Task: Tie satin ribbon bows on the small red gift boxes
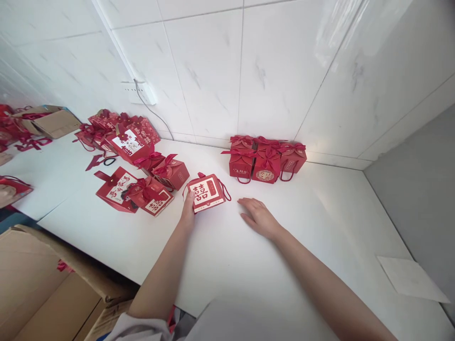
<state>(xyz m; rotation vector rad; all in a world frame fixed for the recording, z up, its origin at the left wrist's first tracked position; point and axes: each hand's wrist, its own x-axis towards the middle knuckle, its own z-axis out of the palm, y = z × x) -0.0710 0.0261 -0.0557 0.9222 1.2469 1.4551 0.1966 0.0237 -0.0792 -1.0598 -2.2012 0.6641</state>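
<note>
A red gift box (208, 193) with a white double-happiness panel and a dark red cord handle is in my left hand (189, 208), which grips its left side with the thumb on the front. The box is tilted back just above or on the white table (227, 265); I cannot tell which. To the right of it, my right hand (259, 218) holds nothing. Its fingers are stretched out and the thumb is apart, close to the box's cord. Behind both hands, several ribbon-tied red gift boxes (266, 163) stand together against the wall.
More red gift boxes (152, 199) sit to the left, with taller decorated ones (130, 142) behind them. A large open cardboard box (57, 265) is at the lower left. A white sheet (412, 277) lies at the right edge. A cable (152, 111) hangs from the wall socket.
</note>
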